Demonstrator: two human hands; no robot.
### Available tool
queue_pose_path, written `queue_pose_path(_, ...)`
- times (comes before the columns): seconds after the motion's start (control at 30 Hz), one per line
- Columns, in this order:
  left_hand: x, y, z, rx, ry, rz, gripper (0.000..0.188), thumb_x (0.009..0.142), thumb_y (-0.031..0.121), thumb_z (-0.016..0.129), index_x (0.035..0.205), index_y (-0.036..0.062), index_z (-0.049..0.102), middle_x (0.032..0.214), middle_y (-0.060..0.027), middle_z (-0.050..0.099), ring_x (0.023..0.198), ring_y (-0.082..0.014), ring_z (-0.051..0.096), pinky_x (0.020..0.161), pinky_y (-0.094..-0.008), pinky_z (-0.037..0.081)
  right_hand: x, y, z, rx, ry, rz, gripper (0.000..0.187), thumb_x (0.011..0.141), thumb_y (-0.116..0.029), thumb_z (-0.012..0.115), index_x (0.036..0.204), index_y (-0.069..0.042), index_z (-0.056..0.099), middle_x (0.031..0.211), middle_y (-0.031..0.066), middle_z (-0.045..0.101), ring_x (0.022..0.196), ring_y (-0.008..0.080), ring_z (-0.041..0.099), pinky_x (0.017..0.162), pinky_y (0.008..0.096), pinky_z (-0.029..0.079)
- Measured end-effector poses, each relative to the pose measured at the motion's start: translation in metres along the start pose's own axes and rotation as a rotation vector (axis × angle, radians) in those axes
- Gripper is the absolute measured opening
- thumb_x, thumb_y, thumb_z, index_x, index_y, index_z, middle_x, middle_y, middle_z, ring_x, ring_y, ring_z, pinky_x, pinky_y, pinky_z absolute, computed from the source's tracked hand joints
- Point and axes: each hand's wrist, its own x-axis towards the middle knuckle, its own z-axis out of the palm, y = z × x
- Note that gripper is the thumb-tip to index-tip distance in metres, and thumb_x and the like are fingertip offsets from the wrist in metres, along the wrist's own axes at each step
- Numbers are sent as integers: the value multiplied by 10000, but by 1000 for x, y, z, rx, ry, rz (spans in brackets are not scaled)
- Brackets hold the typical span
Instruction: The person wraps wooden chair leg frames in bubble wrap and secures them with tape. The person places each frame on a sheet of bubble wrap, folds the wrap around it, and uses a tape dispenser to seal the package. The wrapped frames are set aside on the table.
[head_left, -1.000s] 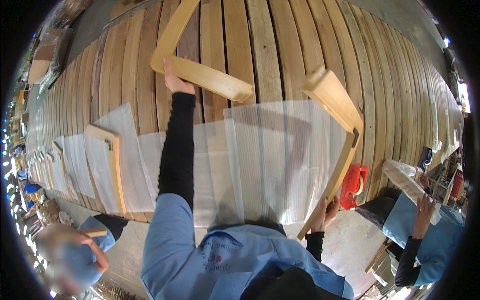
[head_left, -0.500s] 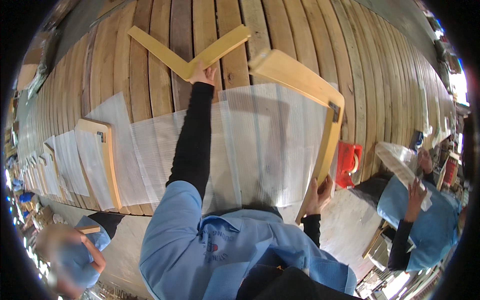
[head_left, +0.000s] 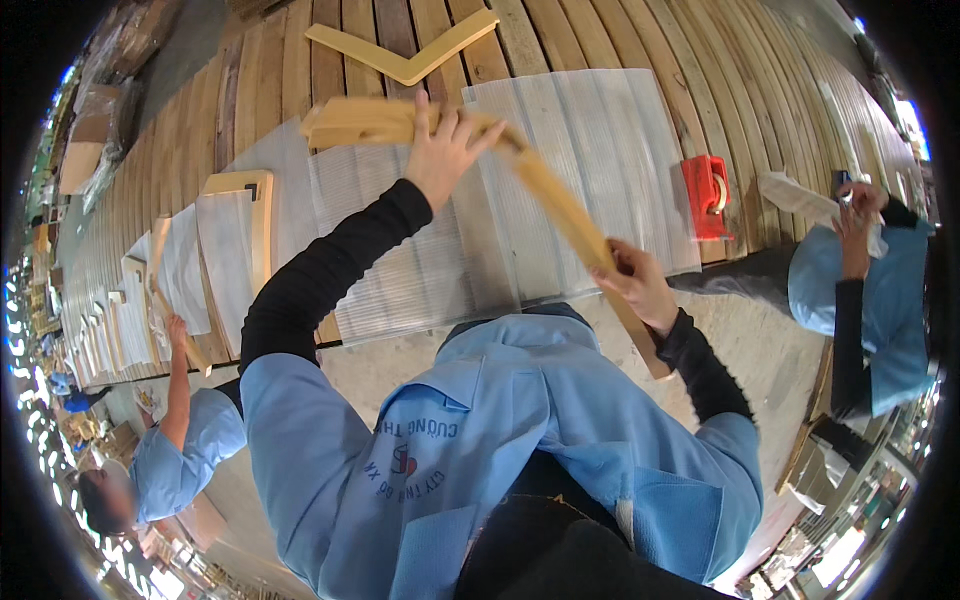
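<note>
A light-wood L-shaped frame piece (head_left: 565,205) is raised above the table, one leg slanting down toward me and the other stretching left, blurred by motion. Around its lower leg the fingers of my right hand (head_left: 640,285) are wrapped. My left hand (head_left: 445,150) is over the other leg near the bend, fingers spread; whether it presses on the wood I cannot tell. Beneath lie sheets of translucent ribbed wrapping (head_left: 580,180). A second angled wooden piece (head_left: 408,68) lies at the far side in a V shape, apart from both hands.
A red tape dispenser (head_left: 708,198) stands right of the wrapping on the slatted wooden table (head_left: 690,95). To the left, another angled piece (head_left: 262,235) lies on wrapping, with several more beyond. Co-workers handle a wooden piece at left and white wrapping (head_left: 800,197) at right.
My left hand has left the V-shaped piece and come back over the held piece. That piece has swung left and turned in my right hand. The view has shifted too.
</note>
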Motion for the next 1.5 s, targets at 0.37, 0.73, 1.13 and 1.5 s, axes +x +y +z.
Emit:
queue_pose_path(0.37, -124, 68, -22, -646, -468, 63, 484, 648, 479, 869, 943, 137, 697, 900, -54, 683, 913, -282, 692, 769, -392, 540, -36, -41, 10, 1151, 37, -9, 758, 1017, -644, 384, 1415, -1, 443, 1148, 186, 688, 895, 280, 706, 848, 411, 575)
queue_pose_path(0.73, -128, 189, 110, -662, 141, -1245, 1067, 686, 582, 845, 1526, 135, 362, 1596, -280, 233, 1519, -449, 103, 1068, -812, -3, 215, 5, 17, 612, 772, -220, 346, 984, -281, 678, 1067, 20, 530, 807, 106, 636, 617, 231, 670, 537, 379, 593)
queue_pose_path(1.13, -70, 183, 237, -615, -150, -757, 499, 999, 460, 516, 1467, 286, 508, 1657, -213, 190, 1535, -443, 134, 966, -892, -70, 191, 69, -19, 648, 899, 101, 470, 995, -437, 634, 1058, 21, 545, 825, 149, 627, 662, 252, 662, 632, 391, 615)
queue_pose_path(1.5, -78, 204, 201, -1227, -247, -83, 614, 931, 589, 555, 1429, 230, 533, 1546, -127, 415, 1476, -392, 286, 1023, -872, 37, 145, 43, 8, 619, 972, 197, 524, 988, -495, 621, 1106, 6, 525, 829, 144, 621, 676, 240, 659, 652, 385, 613)
